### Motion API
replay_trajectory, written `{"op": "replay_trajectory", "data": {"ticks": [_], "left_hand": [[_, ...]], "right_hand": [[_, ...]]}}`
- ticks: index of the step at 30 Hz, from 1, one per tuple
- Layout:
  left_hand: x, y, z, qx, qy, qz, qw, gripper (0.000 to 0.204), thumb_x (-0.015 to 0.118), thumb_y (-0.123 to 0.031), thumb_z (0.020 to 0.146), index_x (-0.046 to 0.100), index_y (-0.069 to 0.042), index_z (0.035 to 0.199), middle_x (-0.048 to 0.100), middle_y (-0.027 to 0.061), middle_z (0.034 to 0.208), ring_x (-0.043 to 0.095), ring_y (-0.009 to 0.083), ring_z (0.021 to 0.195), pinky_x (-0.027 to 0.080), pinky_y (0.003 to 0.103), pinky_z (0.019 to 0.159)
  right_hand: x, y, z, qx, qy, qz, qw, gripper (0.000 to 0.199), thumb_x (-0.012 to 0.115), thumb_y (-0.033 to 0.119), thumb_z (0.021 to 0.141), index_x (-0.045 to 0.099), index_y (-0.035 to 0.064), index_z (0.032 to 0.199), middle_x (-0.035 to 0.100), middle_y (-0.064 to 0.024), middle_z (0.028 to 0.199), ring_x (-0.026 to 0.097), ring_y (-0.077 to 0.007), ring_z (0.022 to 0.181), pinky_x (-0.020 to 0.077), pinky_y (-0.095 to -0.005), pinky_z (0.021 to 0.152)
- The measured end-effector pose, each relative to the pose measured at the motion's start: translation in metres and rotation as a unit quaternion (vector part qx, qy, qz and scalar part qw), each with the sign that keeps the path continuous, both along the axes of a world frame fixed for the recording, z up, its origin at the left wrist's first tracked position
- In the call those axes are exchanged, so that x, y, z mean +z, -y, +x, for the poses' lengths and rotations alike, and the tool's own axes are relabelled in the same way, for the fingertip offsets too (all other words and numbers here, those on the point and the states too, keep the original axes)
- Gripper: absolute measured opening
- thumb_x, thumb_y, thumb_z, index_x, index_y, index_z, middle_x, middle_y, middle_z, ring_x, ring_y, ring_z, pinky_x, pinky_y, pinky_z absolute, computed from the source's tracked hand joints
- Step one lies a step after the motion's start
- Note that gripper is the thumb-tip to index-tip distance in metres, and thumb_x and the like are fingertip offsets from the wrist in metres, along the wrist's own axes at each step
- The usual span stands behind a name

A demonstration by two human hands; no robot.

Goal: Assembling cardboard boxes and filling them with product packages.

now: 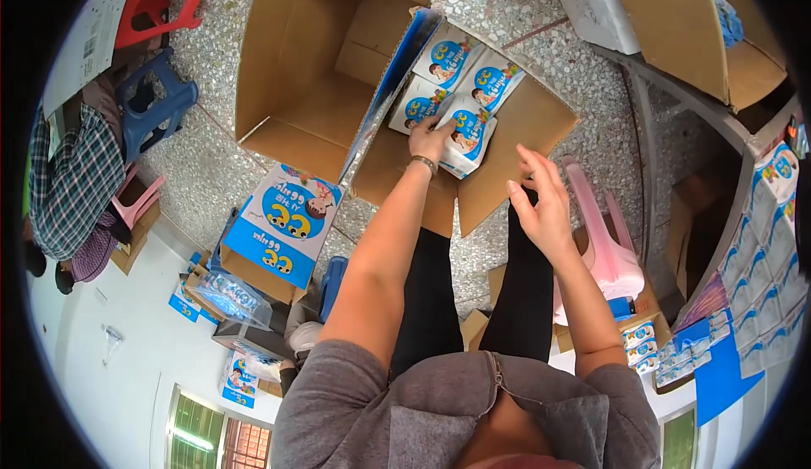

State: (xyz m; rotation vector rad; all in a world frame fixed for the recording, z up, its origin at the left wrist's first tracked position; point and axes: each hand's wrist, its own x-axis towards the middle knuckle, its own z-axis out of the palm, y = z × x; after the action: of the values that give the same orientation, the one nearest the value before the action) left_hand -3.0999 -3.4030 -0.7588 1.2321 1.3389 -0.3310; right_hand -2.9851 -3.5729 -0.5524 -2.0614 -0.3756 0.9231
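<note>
Your left hand (pixel 431 137) grips a small white-and-blue pack (pixel 467 135) inside the open cardboard carton (pixel 541 119), fingers closed round its near end, beside three packs already laid flat at the carton's far side. Seat it snug against those neighbours. Your right hand (pixel 541 207) hovers empty at the carton's near flap, fingers spread; steady that flap.

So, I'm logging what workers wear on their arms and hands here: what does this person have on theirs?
Both forearms are bare, with no gloves. The left hand has a thin metal-looking bracelet at the wrist. The right hand shows nothing worn. Short grey sleeves end near the upper arms.
</note>
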Motion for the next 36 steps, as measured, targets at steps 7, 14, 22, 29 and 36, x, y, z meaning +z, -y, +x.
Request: {"op": "replay_trajectory", "data": {"ticks": [7, 14, 22, 29, 36], "left_hand": [[0.009, -0.007, -0.002, 0.129, 0.012, -0.099, 0.987, 0.038, 0.077, -0.021, 0.075, 0.067, 0.005, 0.102, 0.068, 0.0083, 0.091, 0.061, 0.0153, 0.077, 0.048, 0.029, 0.071], [-0.017, 0.014, 0.002, 0.142, 0.079, -0.12, 0.979, 0.038, 0.076, -0.019, 0.077, 0.066, 0.003, 0.106, 0.067, 0.0087, 0.102, 0.062, 0.0163, 0.088, 0.047, 0.028, 0.081], [-0.035, 0.049, -0.01, 0.047, -0.116, 0.23, 0.965, 0.068, 0.083, -0.027, 0.067, 0.054, -0.004, 0.124, 0.036, 0.0302, 0.137, 0.043, 0.0404, 0.122, 0.039, 0.044, 0.1], [-0.042, 0.07, -0.024, -0.426, -0.178, 0.243, 0.853, 0.119, 0.073, -0.051, 0.072, -0.01, -0.015, 0.15, -0.008, 0.033, 0.151, -0.008, 0.0555, 0.137, 0.011, 0.062, 0.111], [-0.058, 0.071, 0.007, -0.471, -0.239, 0.15, 0.836, 0.109, 0.063, -0.055, 0.08, -0.011, -0.016, 0.15, -0.013, 0.0294, 0.152, -0.009, 0.0501, 0.139, 0.015, 0.061, 0.11]], "right_hand": [[-0.006, 0.001, 0.005, 0.004, -0.002, -0.004, 1.0, 0.044, 0.059, 0.01, 0.089, 0.048, 0.0028, 0.132, 0.051, -0.018, 0.124, 0.059, -0.0276, 0.105, 0.0532, -0.0344, 0.082], [-0.012, 0.007, 0.009, 0.034, 0.015, -0.011, 0.999, 0.042, 0.06, 0.01, 0.089, 0.051, 0.0039, 0.13, 0.051, -0.0176, 0.125, 0.058, -0.0275, 0.106, 0.0525, -0.0343, 0.083], [-0.009, 0.004, 0.006, 0.046, 0.006, -0.002, 0.999, 0.042, 0.06, 0.01, 0.089, 0.052, 0.0051, 0.129, 0.052, -0.0174, 0.125, 0.058, -0.027, 0.104, 0.0522, -0.0346, 0.083], [0.001, -0.001, -0.004, 0.081, -0.001, 0.0, 0.997, 0.04, 0.061, 0.009, 0.087, 0.055, 0.0042, 0.126, 0.054, -0.0171, 0.123, 0.059, -0.0281, 0.105, 0.0521, -0.0344, 0.083], [0.023, 0.032, 0.0, 0.071, 0.012, -0.023, 0.997, 0.039, 0.064, 0.009, 0.084, 0.057, 0.0045, 0.122, 0.057, -0.0163, 0.118, 0.058, -0.0325, 0.108, 0.0469, -0.0371, 0.091]]}}
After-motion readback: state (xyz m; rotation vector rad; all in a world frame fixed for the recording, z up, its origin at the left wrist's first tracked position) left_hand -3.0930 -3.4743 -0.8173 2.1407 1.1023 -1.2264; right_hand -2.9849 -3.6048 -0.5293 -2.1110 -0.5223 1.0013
